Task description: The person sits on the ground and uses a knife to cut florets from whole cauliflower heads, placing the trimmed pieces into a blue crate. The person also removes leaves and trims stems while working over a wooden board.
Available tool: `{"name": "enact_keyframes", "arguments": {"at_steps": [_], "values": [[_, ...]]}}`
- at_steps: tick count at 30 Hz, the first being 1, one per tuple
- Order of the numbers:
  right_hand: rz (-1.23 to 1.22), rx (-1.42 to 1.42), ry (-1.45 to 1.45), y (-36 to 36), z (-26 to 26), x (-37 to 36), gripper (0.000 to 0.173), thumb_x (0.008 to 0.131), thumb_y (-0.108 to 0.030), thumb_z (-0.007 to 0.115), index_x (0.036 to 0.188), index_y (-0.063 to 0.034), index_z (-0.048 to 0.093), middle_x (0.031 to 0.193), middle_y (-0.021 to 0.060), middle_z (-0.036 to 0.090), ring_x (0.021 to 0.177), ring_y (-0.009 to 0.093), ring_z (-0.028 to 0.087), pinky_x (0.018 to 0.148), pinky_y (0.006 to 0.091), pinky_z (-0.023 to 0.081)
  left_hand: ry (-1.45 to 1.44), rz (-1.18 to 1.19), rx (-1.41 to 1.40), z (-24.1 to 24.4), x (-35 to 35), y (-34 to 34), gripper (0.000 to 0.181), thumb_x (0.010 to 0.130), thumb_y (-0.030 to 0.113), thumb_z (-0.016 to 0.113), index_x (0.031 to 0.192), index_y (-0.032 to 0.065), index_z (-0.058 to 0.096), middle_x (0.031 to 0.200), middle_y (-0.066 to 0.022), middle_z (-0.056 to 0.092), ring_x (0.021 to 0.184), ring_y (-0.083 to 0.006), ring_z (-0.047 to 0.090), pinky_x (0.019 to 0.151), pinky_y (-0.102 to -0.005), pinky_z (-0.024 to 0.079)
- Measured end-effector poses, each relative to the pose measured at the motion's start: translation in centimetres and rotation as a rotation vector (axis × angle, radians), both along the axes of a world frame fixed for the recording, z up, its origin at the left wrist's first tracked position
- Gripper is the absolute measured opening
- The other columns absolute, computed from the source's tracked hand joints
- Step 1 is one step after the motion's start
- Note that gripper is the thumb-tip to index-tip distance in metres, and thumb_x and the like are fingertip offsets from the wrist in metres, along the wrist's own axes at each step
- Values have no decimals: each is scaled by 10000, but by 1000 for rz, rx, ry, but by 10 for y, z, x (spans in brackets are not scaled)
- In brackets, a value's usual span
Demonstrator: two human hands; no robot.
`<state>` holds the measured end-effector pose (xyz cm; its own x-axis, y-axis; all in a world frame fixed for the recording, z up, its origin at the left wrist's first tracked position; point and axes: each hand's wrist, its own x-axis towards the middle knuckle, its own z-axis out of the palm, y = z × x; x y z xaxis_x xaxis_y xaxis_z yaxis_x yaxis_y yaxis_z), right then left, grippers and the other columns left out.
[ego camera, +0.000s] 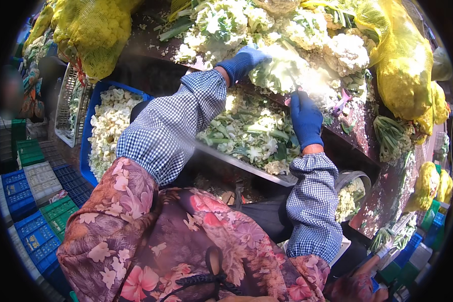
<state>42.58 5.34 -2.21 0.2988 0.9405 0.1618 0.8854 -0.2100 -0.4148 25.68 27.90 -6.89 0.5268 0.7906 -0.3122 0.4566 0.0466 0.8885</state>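
Observation:
Both hands wear blue knit gloves. My left hand is closed on the left side of a pale cauliflower head at the table's edge. My right hand is to its right, fingers curled around a thin tool, perhaps a knife, whose blade is hard to make out in the glare and touches the head. Below both hands a metal tray holds cauliflower leaves and stem trimmings. More cauliflower heads lie behind, partly washed out by sunlight.
A blue crate of cut florets stands at the left. Yellow mesh bags of cauliflower hang over the table at both sides. A round container with florets is at the right. Stacked crates stand lower left; another person's arm shows lower right.

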Motion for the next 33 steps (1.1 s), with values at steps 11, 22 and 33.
{"name": "enact_keyframes", "arguments": {"at_steps": [11,22,33], "values": [[-76,-143,-50,13,-43,20,395,981,-395,441,1152,-93,630,860,207,688,808,375,669,750,460,520,-893,376,-799,10,-84,-61,178,829,163,622,989,90,604,927,-70,653,815,-218,668,718,-388,568],[-277,33,1564,-53,46,-150,420,898,-189,690,1258,-26,550,702,34,574,459,85,487,396,242,400,-1167,150,-1083,35,-164,-175,409,989,344,518,1277,57,569,1240,-123,634,1122,-246,627,972,-415,512],[-187,-96,1489,-72,58,-189,208,902,-212,696,992,-76,567,651,-49,483,465,67,395,412,237,335,-828,227,-971,63,-197,-220,534,963,382,579,1368,52,470,1266,-109,584,1023,-200,658,852,-393,577]]}}
